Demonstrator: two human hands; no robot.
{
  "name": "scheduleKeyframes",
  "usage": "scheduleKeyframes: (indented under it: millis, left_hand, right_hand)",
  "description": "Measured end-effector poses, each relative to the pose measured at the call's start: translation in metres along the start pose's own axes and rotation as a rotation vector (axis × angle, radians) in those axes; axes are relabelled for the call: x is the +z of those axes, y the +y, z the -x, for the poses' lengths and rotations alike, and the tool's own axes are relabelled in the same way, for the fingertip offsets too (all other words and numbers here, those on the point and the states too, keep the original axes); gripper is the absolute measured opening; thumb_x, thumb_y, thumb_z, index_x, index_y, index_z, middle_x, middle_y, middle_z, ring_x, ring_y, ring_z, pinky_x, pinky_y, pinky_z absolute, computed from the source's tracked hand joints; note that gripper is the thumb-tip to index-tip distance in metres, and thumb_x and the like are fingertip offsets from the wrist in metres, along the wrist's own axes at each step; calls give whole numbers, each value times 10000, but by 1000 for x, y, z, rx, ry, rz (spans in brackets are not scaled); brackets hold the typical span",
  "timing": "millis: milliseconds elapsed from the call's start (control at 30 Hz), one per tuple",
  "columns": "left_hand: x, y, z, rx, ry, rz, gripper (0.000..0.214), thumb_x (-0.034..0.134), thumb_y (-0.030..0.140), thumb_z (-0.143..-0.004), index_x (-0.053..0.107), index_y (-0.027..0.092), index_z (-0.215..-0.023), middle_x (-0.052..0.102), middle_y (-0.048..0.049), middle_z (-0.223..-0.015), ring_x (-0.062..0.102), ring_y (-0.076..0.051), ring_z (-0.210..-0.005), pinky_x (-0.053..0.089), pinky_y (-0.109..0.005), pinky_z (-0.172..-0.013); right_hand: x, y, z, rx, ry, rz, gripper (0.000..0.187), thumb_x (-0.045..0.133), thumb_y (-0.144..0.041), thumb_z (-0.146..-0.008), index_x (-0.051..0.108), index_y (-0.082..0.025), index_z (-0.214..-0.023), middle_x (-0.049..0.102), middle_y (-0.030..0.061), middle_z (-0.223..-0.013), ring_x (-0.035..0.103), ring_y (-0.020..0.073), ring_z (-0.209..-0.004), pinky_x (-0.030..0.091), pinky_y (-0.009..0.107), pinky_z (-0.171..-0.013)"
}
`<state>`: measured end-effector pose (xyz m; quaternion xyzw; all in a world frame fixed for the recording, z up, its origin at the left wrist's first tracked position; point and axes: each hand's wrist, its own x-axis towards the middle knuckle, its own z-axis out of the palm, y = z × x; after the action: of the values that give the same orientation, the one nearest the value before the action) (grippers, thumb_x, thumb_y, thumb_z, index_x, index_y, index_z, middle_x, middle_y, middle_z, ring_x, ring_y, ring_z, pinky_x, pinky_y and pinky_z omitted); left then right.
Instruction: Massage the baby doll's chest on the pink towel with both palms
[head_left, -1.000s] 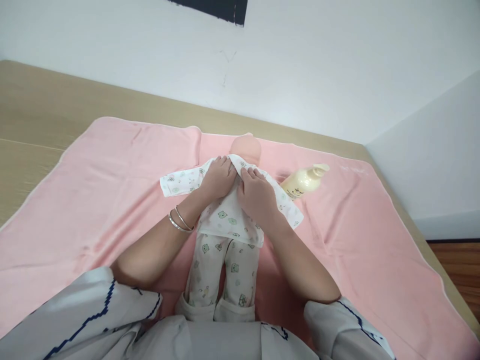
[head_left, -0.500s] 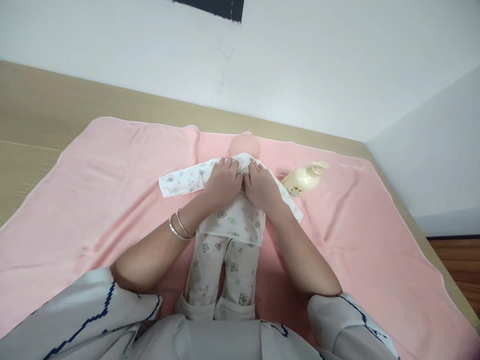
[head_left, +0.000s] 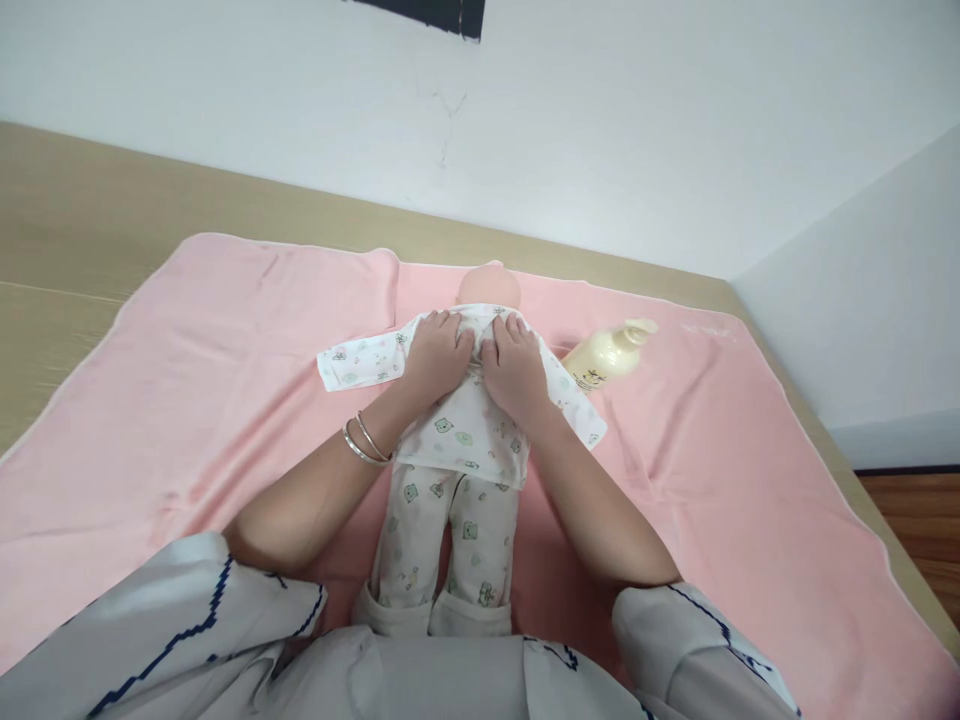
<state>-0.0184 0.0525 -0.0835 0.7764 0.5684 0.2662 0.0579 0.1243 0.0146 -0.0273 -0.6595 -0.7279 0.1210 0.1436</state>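
A bald baby doll [head_left: 489, 287] lies stretched out with its head away from me. It wears a white printed shirt [head_left: 465, 438] and matching white printed trousers [head_left: 471, 530]; the shirt's sleeves spread to both sides. On the left of the doll's upper body rests my left hand [head_left: 437, 355], fingers stretched out over the cloth, two silver bangles at the wrist. My right hand [head_left: 515, 368] lies likewise on the right half, its fingers straight and resting on the shirt. A narrow strip of fabric shows between the two thumbs.
Beneath the doll a pink blanket [head_left: 247, 330] with shallow folds covers much of the tan surface [head_left: 60, 200]. A cream pump bottle [head_left: 609, 355] leans over near the right sleeve. A white wall [head_left: 600, 130] rises behind the far edge.
My hands have moved slightly apart, and their fingers now lie flatter on the shirt. The cloth between them looks smoother near the collar. Doll and bottle stay in place.
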Motion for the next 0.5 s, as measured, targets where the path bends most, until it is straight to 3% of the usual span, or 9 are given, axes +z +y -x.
scheduleKeyframes:
  millis: [167,367,500]
  left_hand:
    - [4,-1,0,-38,40,68,371,325,281,-1067,666,173,-1162,735,-168,-1176,625,-317,-1166,486,-538,-1098]
    - [1,1,1,-42,14,48,380,313,285,-1070,661,160,-1156,727,-174,-1173,628,-311,-1164,488,-516,-1105]
    - [-3,3,0,-48,3,63,380,319,280,-1061,664,142,-1139,731,-197,-1186,632,-332,-1161,490,-539,-1107]
  right_hand:
    - [13,4,-3,2,31,-5,628,314,-284,-1063,432,-23,-1622,384,230,-1730,330,335,-1648,236,563,-1355]
    - [10,4,-2,-6,49,-22,624,315,-289,-1060,448,-49,-1620,406,208,-1725,335,328,-1646,243,557,-1354]
    - [8,1,-2,8,21,1,632,313,-279,-1066,425,-11,-1627,377,232,-1733,322,334,-1651,230,529,-1362]
